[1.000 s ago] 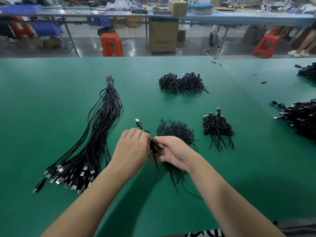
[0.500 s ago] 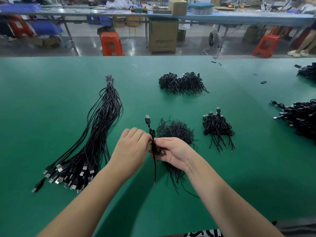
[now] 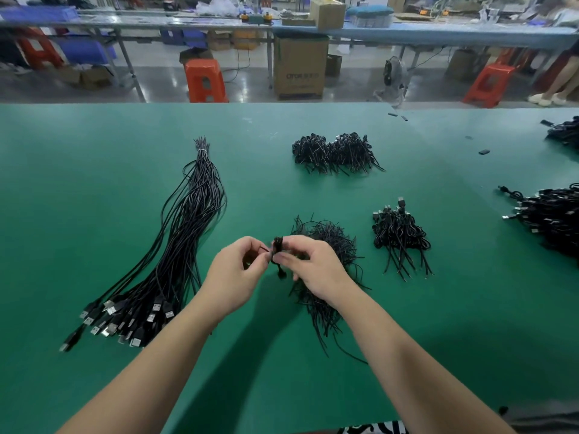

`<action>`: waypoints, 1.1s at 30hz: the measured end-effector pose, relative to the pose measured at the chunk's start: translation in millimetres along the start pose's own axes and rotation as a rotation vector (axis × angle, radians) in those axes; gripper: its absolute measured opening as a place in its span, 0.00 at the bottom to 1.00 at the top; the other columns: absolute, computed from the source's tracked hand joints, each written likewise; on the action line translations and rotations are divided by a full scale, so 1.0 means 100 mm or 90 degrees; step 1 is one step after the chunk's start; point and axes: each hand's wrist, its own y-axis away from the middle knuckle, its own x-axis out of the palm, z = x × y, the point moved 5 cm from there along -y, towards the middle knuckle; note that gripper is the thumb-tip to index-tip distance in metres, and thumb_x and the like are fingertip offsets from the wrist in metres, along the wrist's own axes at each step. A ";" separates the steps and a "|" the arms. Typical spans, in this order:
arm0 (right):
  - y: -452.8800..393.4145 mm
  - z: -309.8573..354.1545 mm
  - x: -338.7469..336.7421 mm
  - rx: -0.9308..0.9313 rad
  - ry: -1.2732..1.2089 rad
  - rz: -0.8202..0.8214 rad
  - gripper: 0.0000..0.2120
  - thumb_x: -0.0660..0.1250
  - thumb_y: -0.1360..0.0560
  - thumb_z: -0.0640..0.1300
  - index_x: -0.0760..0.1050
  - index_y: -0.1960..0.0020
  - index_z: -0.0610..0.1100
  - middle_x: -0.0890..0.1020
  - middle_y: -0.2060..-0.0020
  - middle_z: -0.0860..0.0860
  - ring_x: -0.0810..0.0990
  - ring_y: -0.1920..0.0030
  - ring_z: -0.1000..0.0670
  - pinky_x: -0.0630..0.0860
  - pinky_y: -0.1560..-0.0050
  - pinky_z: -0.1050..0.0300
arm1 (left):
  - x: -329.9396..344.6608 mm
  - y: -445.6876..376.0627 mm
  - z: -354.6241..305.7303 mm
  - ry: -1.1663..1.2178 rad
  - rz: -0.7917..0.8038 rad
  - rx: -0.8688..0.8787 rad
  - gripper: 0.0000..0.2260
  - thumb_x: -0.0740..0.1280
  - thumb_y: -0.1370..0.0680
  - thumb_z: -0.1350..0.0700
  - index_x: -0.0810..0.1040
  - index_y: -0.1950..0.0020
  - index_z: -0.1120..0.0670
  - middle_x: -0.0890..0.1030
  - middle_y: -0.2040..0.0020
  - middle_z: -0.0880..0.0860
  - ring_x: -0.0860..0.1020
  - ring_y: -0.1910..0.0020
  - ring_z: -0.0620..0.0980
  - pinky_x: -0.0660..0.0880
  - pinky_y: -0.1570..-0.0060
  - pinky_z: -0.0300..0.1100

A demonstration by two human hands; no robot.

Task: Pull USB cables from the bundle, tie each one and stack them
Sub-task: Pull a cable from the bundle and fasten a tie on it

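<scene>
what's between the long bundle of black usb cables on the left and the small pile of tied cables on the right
In the head view, both hands, left and right, hold a coiled black cable over a loose heap of black twist ties.

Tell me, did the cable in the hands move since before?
Yes. The cable was a long strand with its plug pointing away toward the far pile. Now it is a short folded bunch pinched between the left hand and right hand.

black cables on green

the table (image 3: 94, 183) is plain green. the long cable bundle (image 3: 188, 233) is black with silver usb plugs (image 3: 125, 317); the tied cable stack (image 3: 398, 230) and the loose tie wires (image 3: 329, 242) are black. an orange-red stool (image 3: 205, 79) stands beside a brown carton (image 3: 299, 67).
</scene>
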 end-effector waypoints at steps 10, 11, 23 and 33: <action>0.09 -0.04 0.11 0.140 -0.198 0.100 0.06 0.66 0.18 0.42 0.76 0.42 0.44 0.84 0.66 0.43 0.78 0.68 0.51 0.76 0.68 0.59 | 0.03 0.21 -0.27 -0.449 -0.073 0.440 0.06 0.64 0.22 0.58 0.80 0.55 0.57 0.80 0.60 0.51 0.77 0.61 0.56 0.69 0.56 0.47; 0.09 -0.02 0.11 0.133 -0.223 0.099 0.05 0.63 0.17 0.40 0.77 0.44 0.43 0.83 0.67 0.45 0.79 0.68 0.51 0.76 0.68 0.59 | 0.03 0.21 -0.27 -0.409 -0.065 0.411 0.06 0.63 0.22 0.57 0.79 0.55 0.56 0.80 0.60 0.50 0.77 0.61 0.56 0.68 0.56 0.47; 0.04 0.18 0.12 -0.037 -0.042 0.025 0.24 0.68 0.24 0.28 0.83 0.49 0.58 0.75 0.45 0.50 0.77 0.53 0.51 0.79 0.44 0.46 | -0.03 0.06 0.12 0.265 0.012 -0.160 0.07 0.68 0.21 0.62 0.82 0.57 0.56 0.78 0.69 0.49 0.69 0.70 0.44 0.65 0.66 0.40; 0.06 0.11 0.09 0.081 -0.146 -0.002 0.05 0.71 0.24 0.51 0.76 0.49 0.56 0.76 0.67 0.43 0.69 0.69 0.49 0.67 0.68 0.60 | -0.03 0.24 -0.32 -0.288 -0.115 0.327 0.04 0.64 0.21 0.62 0.76 0.55 0.59 0.76 0.60 0.52 0.70 0.59 0.53 0.67 0.57 0.45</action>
